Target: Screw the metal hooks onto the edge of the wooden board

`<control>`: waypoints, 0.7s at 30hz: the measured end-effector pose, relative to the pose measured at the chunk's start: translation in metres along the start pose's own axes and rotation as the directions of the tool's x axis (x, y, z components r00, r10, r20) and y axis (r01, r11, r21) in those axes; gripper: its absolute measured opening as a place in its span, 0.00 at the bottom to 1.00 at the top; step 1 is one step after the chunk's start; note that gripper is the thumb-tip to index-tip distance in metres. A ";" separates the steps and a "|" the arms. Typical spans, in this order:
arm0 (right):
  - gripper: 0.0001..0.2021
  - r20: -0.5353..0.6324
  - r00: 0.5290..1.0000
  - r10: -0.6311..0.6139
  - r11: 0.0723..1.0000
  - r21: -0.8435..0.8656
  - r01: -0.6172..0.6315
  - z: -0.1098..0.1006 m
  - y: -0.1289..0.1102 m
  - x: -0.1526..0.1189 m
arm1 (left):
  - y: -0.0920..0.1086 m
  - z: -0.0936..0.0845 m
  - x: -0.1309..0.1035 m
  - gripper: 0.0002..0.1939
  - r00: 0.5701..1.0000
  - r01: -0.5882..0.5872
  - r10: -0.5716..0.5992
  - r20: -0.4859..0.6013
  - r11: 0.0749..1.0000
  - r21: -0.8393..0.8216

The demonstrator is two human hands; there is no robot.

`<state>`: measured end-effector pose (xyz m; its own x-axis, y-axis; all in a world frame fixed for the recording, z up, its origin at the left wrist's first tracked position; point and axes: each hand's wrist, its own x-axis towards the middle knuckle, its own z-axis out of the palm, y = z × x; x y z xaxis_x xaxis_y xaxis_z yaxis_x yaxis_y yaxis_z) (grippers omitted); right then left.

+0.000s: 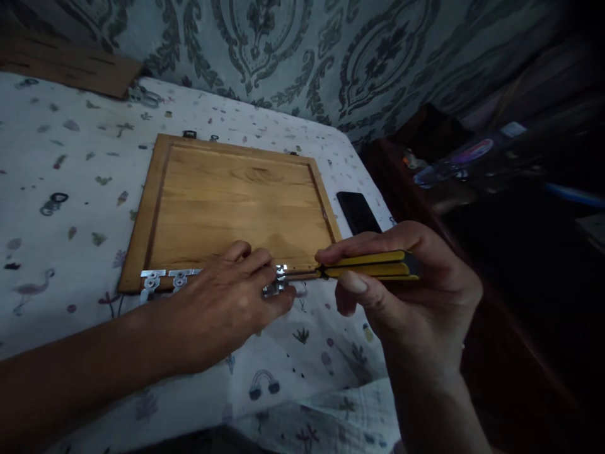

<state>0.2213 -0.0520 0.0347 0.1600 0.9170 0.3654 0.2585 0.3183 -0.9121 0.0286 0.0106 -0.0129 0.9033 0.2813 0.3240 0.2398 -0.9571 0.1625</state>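
In my right hand [416, 290] is a screwdriver with a yellow and black handle [368, 265], held level between thumb and fingers. Its shaft points left toward a small silver metal bracket [276, 284] at the near edge of a framed wooden panel [236, 195]. My left hand [241, 293] rests over that edge, its fingers and thumb closed about the bracket. Whether the tip sits in a screw is too small to tell. Further left along the same edge, more silver metal fittings [165, 279] are partly covered by my left hand.
The panel lies on a white cloth [80, 233] printed with small figures. Right of it is a black phone [358, 212]. At the back left lies a brown cardboard piece [70, 63], beside a patterned wall [283, 50]. A plastic bottle [458, 161] is in the dark area at right.
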 end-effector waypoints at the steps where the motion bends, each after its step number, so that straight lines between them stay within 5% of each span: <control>1: 0.08 0.012 1.000 -0.004 1.000 -0.016 0.004 -0.001 0.000 0.000 | -0.001 0.000 0.000 0.16 1.000 -0.011 0.011 0.004 1.000 0.005; 8: 0.14 0.125 0.992 -0.010 0.997 -0.075 0.019 -0.005 -0.001 -0.003 | -0.002 0.001 -0.001 0.14 1.000 -0.020 0.021 0.021 1.000 -0.013; 21: 0.07 -0.129 0.985 -0.115 0.989 -0.106 0.102 0.003 0.001 -0.006 | -0.001 -0.002 0.000 0.17 0.998 -0.022 0.023 0.055 1.000 -0.018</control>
<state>0.2175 -0.0562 0.0310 0.2508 0.8354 0.4891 0.3731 0.3828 -0.8452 0.0273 0.0119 -0.0113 0.9268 0.2553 0.2756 0.2138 -0.9616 0.1718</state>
